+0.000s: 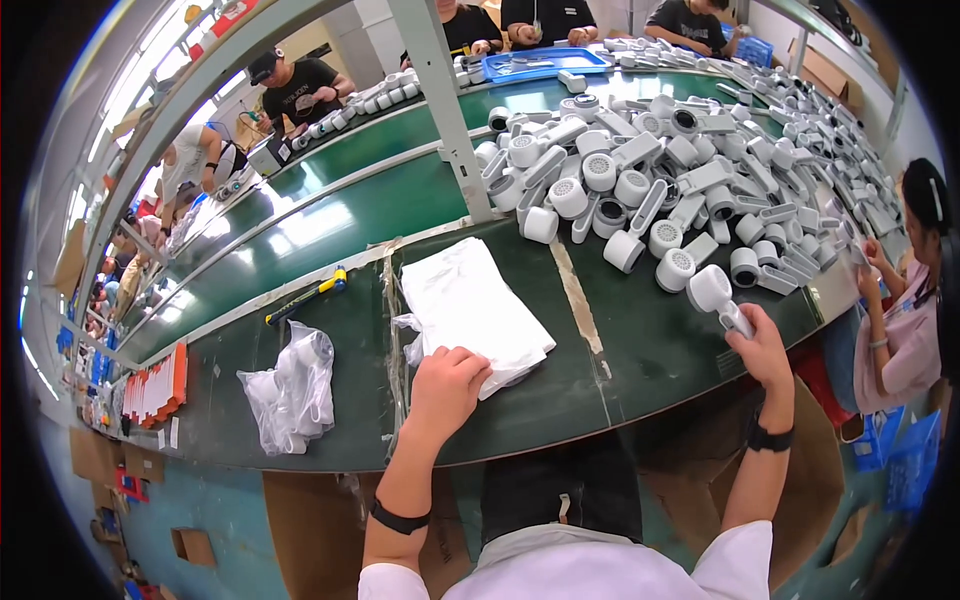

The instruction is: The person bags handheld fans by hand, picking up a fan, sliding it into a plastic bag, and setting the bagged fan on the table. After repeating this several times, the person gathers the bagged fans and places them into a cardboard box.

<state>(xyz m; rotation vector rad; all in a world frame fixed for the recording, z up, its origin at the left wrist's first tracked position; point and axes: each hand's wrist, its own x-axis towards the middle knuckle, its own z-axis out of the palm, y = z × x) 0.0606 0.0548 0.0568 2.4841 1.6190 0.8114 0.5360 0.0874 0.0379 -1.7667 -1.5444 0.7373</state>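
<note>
Left hand (pixel 447 385) lies knuckles-bent on the near edge of the white bag stack (pixel 472 310), pinning it, while right hand (pixel 757 345), right of that stack, wraps a white handheld device (pixel 716 294) by its handle, clear of the pile (pixel 680 170).

The left hand (pixel 447 385) rests knuckles-down on a stack of flat white plastic bags (pixel 470 305) lying on the dark green work table (pixel 650 350). The right hand (pixel 762 350) grips the handle of a white plastic handheld device with a round head (pixel 714 292), just beside a big heap of similar white devices (pixel 680 180). A bagged white device (pixel 290 388) lies to the left, near a yellow-and-black tool (pixel 305 297).
</note>
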